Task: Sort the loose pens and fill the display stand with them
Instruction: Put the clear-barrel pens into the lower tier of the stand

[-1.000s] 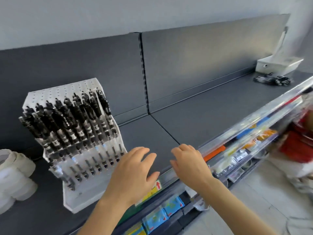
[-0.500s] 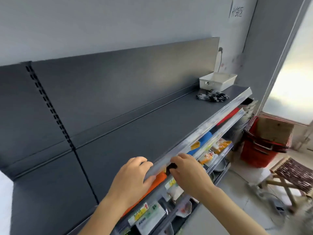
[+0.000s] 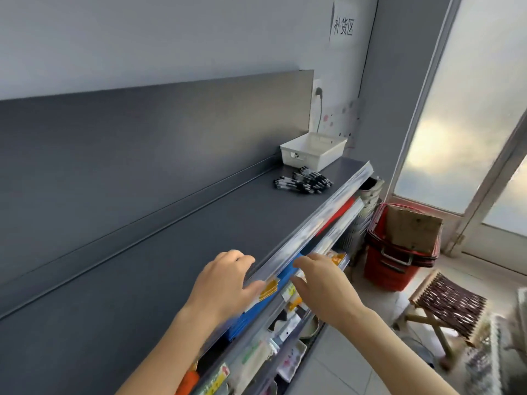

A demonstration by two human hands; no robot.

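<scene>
The long dark shelf [image 3: 171, 266] fills most of your view, running from the lower left up to the upper middle of the frame, and its flat top is the work surface for this job. Along its front edge runs a clear price rail [image 3: 313, 223], which would stop anything that rolls from dropping to the lower tiers. At right of centre, on the floor, a stack of red baskets [image 3: 393, 269] sits clear of your path. Your left hand [image 3: 225, 283], low in the middle of the frame, lies on the shelf's front edge with its fingers loosely bent over the rail and nothing between them, most likely to steady you. Your right hand [image 3: 322, 283], just right of it and in front of the rail, has its fingers relaxed and slightly apart, also holding nothing; both are blurred, so I cannot tell how firm any contact is. At the far end, in the upper middle, a white bin [image 3: 299, 156] stands against the back panel. Just in front of it the loose pens [image 3: 303, 182] lie in an unsorted heap on the shelf, well apart from both hands. The display stand is out of view, so no filling can be judged from here.
</scene>
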